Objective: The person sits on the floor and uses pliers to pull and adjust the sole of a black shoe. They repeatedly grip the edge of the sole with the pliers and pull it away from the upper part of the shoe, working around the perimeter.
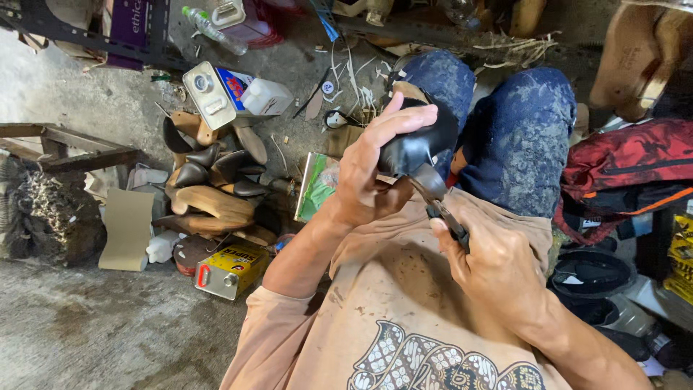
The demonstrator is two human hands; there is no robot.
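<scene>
- Black leather shoe upper [419,148] on its last, held at centre frame above the knees, toe toward the upper right, heel end toward the lower left of the frame.
- Left hand [372,170] wrapped over the shoe's near side, fingers curled across the top, thumb underneath; clamped firmly.
- Right hand [498,267] at lower right of centre, closed round the handles of dark pliers [442,206].
- Pliers angled up and left, nose at a tab of leather on the shoe's underside; lay just below the shoe, long axis running roughly in line with the shoe's own.
- Shoe sat up and left of the right hand, directly within the left; left hand nearer.
- Wooden lasts and black uppers [213,184] piled on the concrete floor [86,325] at left, beside a yellow tin [231,269] and a white tin [211,94] further up.
- Red bag [628,162] at right edge.
</scene>
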